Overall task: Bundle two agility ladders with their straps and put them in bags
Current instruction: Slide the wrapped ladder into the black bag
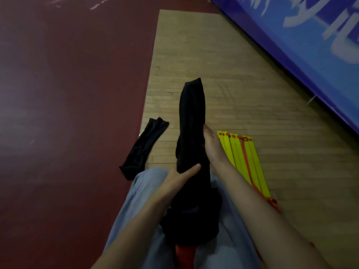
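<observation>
- Our left hand (pixel 180 178) grips the upright black bag (pixel 192 117), thumb across its front.
- Our right hand (pixel 212 150) lies against its right side; grip unclear.
- The yellow ladder (pixel 244 162) lies on the floor (pixel 194 45), just right of that hand.

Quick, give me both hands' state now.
Left hand: grips the black bag, thumb across its front.
Right hand: holds the same bag's side, fingers hidden behind it.

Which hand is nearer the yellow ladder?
Right. The right hand is on the black bag, just beside the yellow ladder; the left hand holds the bag's other side.
</observation>
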A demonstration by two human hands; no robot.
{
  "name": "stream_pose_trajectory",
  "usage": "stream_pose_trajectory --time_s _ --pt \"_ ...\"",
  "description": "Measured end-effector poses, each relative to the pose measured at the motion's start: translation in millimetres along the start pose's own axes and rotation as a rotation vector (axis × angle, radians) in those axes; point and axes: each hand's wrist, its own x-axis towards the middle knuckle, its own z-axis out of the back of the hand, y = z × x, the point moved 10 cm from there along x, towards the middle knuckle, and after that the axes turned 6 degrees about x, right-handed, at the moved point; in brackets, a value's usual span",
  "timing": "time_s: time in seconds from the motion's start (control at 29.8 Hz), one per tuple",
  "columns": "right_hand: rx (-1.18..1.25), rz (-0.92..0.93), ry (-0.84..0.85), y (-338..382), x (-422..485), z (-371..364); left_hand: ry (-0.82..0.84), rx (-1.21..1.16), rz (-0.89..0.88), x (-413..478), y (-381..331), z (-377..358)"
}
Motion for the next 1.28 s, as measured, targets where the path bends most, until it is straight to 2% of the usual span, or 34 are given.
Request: stream_pose_trajectory --time_s 0.1,0.27,0.37,0.5,0.64,0.71,0.77,0.84,0.94,1.08,1.18,1.28 --pt "0.036 -0.054 0.078 -8 -5 -1 -0.048 0.008 -0.073 7 -20 3" --pt "0.061 -0.246 0.203 -48 -23 2 -0.211 -0.061 -0.215 16 -90 32" --pt "-0.036 -0.25 0.205 -56 -30 10 -0.302 -0.081 -0.307 18 -141 45" --pt "0.012 -0.285 0.203 -64 -42 1 -0.342 -0.106 -0.423 17 -192 56" --pt "-0.202 -0.35 0.225 -78 -53 0 -0.388 -0.039 -0.513 12 -223 66" --pt "-0.117 -0.292 0.263 -72 -51 -9 -0.375 -0.026 -0.52 13 -226 67" --pt "0.053 -0.148 0.246 -45 -42 -18 -0.37 -0.009 -0.512 15 -221 66" --pt "0.057 -0.06 0.285 -23 -42 -32 -0.361 -0.024 -0.474 18 -210 64" --pt "-0.075 -0.044 0.333 -29 -49 -43 -0.329 -0.083 -0.398 23 -194 57" --pt "-0.155 -0.075 0.197 -48 -55 -22 -0.291 -0.151 -0.326 24 -173 54" --pt "-0.184 -0.047 0.134 -47 -54 -14 -0.122 -0.12 -0.264 28 -146 41" --pt "-0.155 -0.102 0.108 -47 -51 -12 0.026 -0.048 -0.198 29 -104 23"
